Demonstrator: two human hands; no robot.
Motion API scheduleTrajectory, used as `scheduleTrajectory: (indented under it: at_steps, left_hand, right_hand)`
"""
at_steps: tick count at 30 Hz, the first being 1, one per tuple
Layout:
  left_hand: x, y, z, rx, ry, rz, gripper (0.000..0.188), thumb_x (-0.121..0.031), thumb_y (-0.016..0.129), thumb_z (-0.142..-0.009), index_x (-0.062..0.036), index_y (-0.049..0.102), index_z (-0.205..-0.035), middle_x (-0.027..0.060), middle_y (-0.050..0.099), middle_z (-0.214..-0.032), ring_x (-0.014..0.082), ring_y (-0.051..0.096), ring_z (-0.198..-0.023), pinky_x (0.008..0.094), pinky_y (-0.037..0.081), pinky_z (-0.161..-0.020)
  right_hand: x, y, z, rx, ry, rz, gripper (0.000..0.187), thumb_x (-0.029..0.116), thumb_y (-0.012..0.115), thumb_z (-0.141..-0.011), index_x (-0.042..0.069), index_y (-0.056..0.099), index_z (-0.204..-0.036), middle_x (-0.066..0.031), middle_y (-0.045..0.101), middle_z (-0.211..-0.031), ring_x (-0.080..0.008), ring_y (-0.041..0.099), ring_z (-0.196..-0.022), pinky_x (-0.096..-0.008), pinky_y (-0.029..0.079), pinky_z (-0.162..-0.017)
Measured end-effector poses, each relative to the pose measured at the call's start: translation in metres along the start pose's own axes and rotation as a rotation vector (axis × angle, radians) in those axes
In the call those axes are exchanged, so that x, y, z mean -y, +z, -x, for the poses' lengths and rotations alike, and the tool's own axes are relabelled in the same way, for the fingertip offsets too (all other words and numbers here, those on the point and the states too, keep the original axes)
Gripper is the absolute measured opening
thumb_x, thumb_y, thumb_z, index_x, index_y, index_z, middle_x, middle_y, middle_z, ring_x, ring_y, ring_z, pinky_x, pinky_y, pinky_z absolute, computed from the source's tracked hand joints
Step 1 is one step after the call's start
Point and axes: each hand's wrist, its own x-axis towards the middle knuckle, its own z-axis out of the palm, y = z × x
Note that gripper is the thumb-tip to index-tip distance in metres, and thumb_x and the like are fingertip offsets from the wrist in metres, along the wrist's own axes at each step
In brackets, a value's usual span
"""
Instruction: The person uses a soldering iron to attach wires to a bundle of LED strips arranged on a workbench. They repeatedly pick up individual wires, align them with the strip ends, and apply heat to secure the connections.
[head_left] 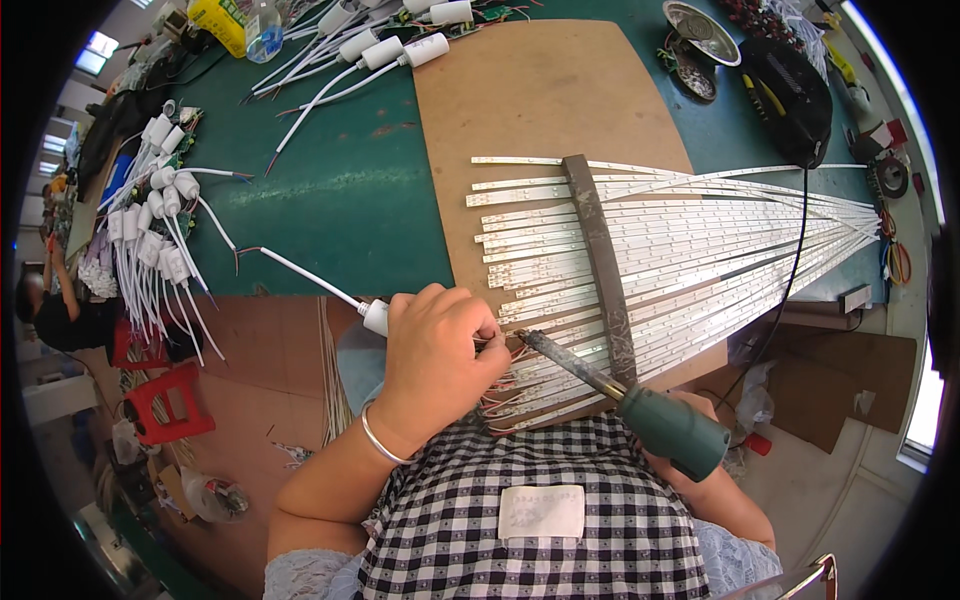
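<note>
At the far left, a heap of white plastic cylinders with white cables [165, 225] lies on the green tabletop [330, 210], and a red plastic stool [168, 405] stands below it. Toward the centre, one white plastic cylinder with a long white cable [374, 317] pokes out from under the left hand [440, 345], whose fingers curl over it. That hand's thumb and forefinger press together beside the near strip ends; whether they pinch a thin wire cannot be told. Right of it, narrow white LED strips [690, 250] fan across a brown board [550, 90], gathering at the right edge of the table, with a dark flat bar [600, 270] lying across them. A soldering iron with a green handle [675, 435] slants up-left, its tip near the strip ends. The right hand [694, 403], partly hidden, is wrapped around that handle at the lower right.
</note>
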Motion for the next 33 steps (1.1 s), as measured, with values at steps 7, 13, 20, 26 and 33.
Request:
scheduleTrajectory:
  at_steps: [7, 13, 20, 26, 33]
  left_hand:
    - [-0.001, -0.001, 0.0, 0.009, -0.009, 0.006, 0.016, -0.008, 0.069, -0.064, -0.0115, 0.053, -0.063, -0.0014, 0.053, -0.066, 0.021, 0.05, -0.069, 0.0363, 0.031, -0.069]
    - [-0.002, -0.001, 0.0, 0.014, -0.015, -0.01, 0.016, -0.009, 0.07, -0.064, -0.0115, 0.054, -0.063, -0.0014, 0.053, -0.066, 0.0207, 0.051, -0.07, 0.0363, 0.032, -0.069]
    - [-0.001, -0.002, -0.001, 0.033, -0.033, 0.008, 0.011, -0.01, 0.069, -0.066, -0.01, 0.058, -0.065, -0.0006, 0.055, -0.067, 0.0207, 0.051, -0.072, 0.0357, 0.032, -0.07]
    - [0.0, -0.002, 0.001, -0.01, 0.002, 0.01, 0.015, -0.011, 0.07, -0.065, -0.0122, 0.056, -0.064, -0.0016, 0.054, -0.067, 0.0208, 0.051, -0.072, 0.0359, 0.031, -0.069]
    - [-0.001, 0.0, 0.001, -0.039, 0.012, 0.006, 0.017, -0.009, 0.071, -0.065, -0.0126, 0.054, -0.063, -0.0028, 0.054, -0.067, 0.0202, 0.051, -0.071, 0.0358, 0.031, -0.067]
  right_hand:
    - [-0.005, 0.003, 0.014, -0.051, 0.345, -0.434, 0.042, 0.025, 0.07, -0.08, -0.003, 0.057, -0.108, -0.0123, 0.062, -0.104, -0.0202, 0.064, -0.083, -0.0314, 0.052, -0.076]
    - [0.003, 0.014, -0.004, -0.471, 0.439, -0.99, 0.074, 0.047, 0.067, -0.083, -0.006, 0.038, -0.128, -0.0157, 0.061, -0.1, -0.02, 0.064, -0.075, -0.035, 0.054, -0.075]
    - [0.023, 0.032, -0.071, -0.352, 0.369, -1.39, 0.059, 0.058, 0.039, -0.092, 0.004, 0.049, -0.115, -0.0105, 0.058, -0.087, -0.0211, 0.062, -0.063, -0.0531, 0.045, -0.097]
    - [0.033, 0.052, -0.122, -0.07, 0.26, -1.538, 0.045, 0.037, 0.053, -0.091, -0.003, 0.053, -0.111, -0.0135, 0.063, -0.085, -0.0195, 0.062, -0.071, -0.0392, 0.047, -0.088]
    - [0.033, 0.056, -0.121, -0.017, 0.291, -1.508, 0.044, 0.033, 0.057, -0.09, -0.004, 0.052, -0.115, -0.0134, 0.065, -0.088, -0.0178, 0.062, -0.081, -0.0295, 0.051, -0.071]
